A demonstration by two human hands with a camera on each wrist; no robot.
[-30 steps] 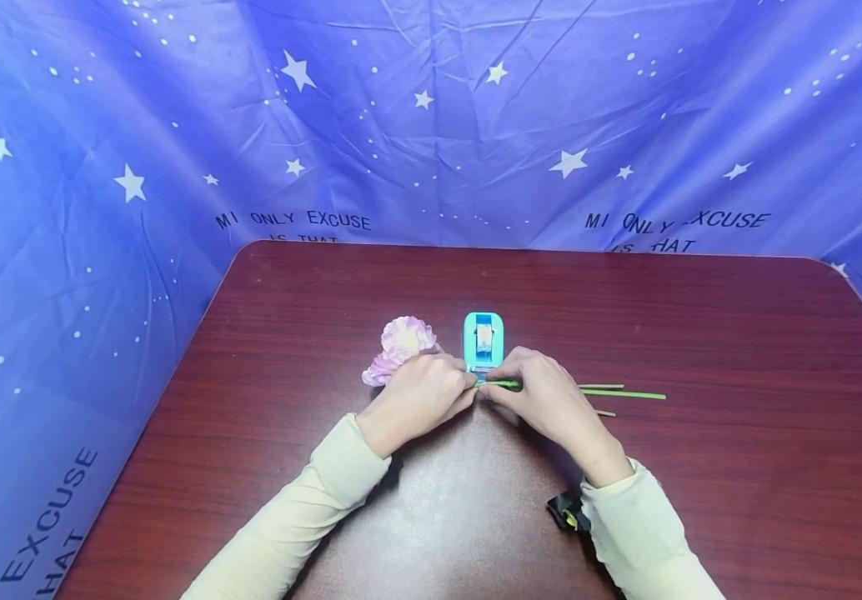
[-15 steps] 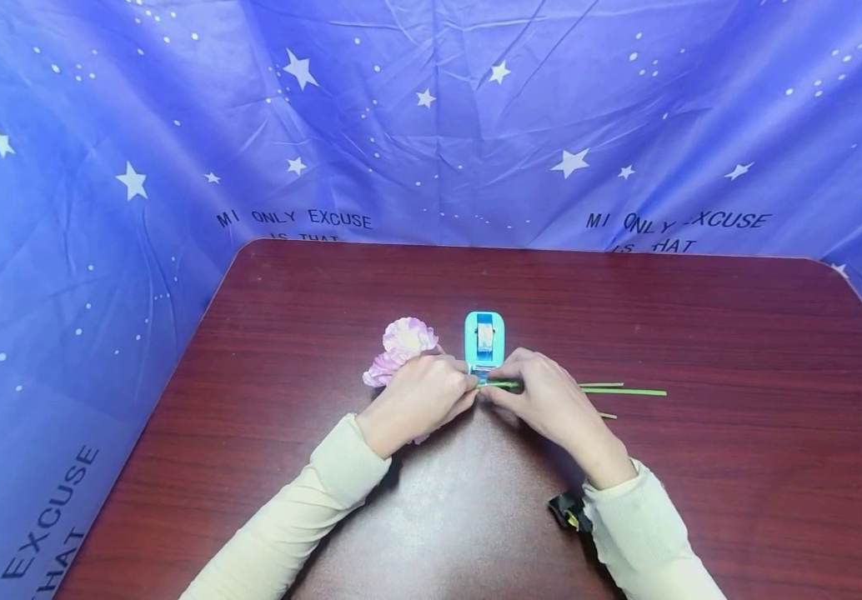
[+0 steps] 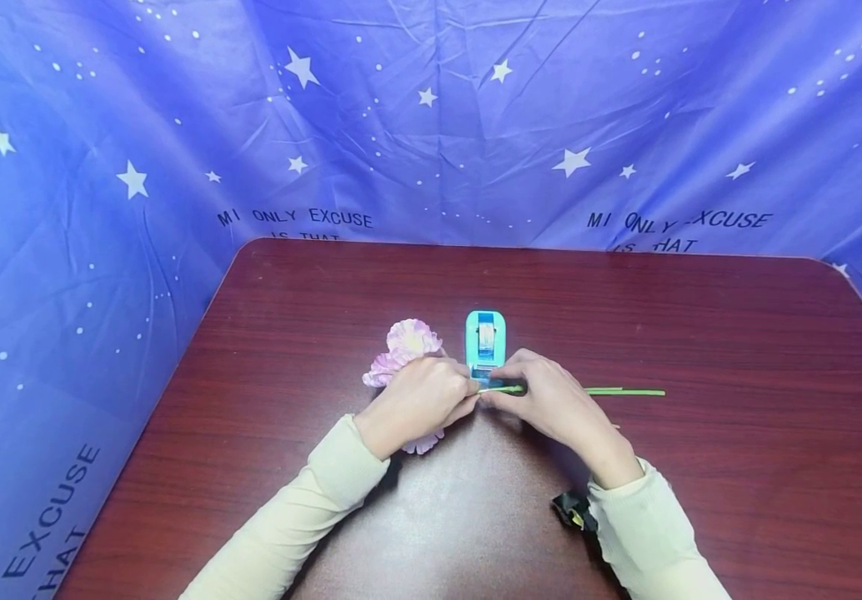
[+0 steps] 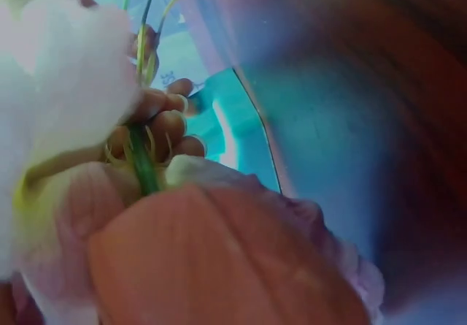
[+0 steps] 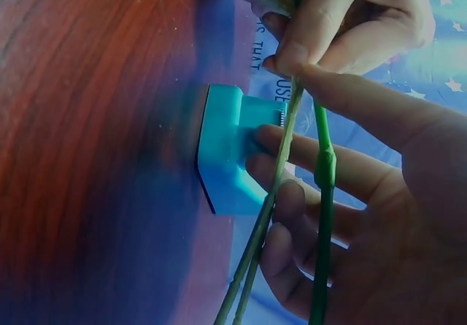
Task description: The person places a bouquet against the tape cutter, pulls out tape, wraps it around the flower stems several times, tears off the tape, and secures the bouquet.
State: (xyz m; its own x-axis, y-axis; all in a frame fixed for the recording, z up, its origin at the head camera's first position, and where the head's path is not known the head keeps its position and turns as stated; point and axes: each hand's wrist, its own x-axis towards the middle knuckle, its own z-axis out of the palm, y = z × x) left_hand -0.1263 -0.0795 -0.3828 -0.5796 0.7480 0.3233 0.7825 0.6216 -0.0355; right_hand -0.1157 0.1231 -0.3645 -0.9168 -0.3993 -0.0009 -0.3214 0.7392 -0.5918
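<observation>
My left hand (image 3: pixel 431 396) pinches a bunch of artificial flowers by the stems (image 3: pixel 626 392). Pale pink-purple blossoms (image 3: pixel 410 340) show to its left and below it. Close on the right, my right hand (image 3: pixel 554 408) has its thumb and forefinger apart, with the stems running between them. Its thumb tip touches the stems beside the left fingertips in the right wrist view, while its forefinger reaches toward the cutting edge of the turquoise tape dispenser (image 5: pixel 222 142). Whether tape lies between the fingers is too unclear to see. Petals (image 4: pixel 226 259) hide much of the left wrist view.
The dark red wooden table (image 3: pixel 326 300) carries the dispenser just beyond both hands. A blue star-patterned cloth (image 3: pixel 431 125) hangs behind the table and on its sides. A black device (image 3: pixel 573 510) sits at the right wrist.
The stem ends right of my right hand have drawn closer together, and the lowest one is now mostly hidden. More petals show below my left hand. The right hand has shifted slightly right and nearer.
</observation>
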